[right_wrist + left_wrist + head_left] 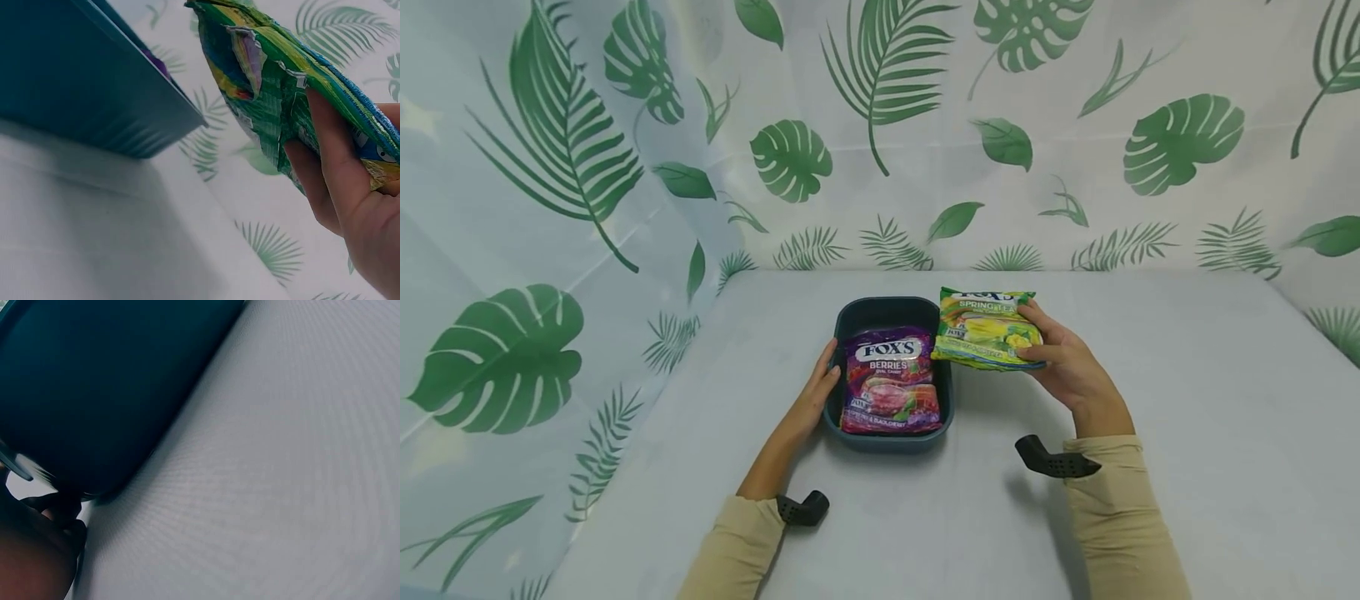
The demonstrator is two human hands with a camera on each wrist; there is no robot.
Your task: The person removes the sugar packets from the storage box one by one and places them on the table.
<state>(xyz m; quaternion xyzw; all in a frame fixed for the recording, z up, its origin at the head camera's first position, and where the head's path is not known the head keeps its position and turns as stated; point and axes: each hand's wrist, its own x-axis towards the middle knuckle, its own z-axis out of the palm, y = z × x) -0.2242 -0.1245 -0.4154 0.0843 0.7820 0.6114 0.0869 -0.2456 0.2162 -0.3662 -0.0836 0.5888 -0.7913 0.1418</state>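
A dark blue-green plastic bin point(887, 444) stands on the white tabletop, holding a purple bag of Fox's Berries candy point(891, 383) that lies face up. At the bin's left side my left hand point(808, 396) grips the rim; its fingers point(62, 506) show bent against the outer wall in the left wrist view. My right hand point(1067, 362) holds a green and yellow bag of Fox's Spring Tea candy point(981, 329) by its right end, thumb and fingers on opposite faces. The bag is raised, and its left edge overlaps the bin's right rim in the head view.
White cloth covers the table point(1210, 400). Behind and to the left hangs a pale curtain point(925, 192) printed with green leaves. A black wrist mount point(1056, 460) juts inward from the right sleeve, and another mount point(805, 508) from the left.
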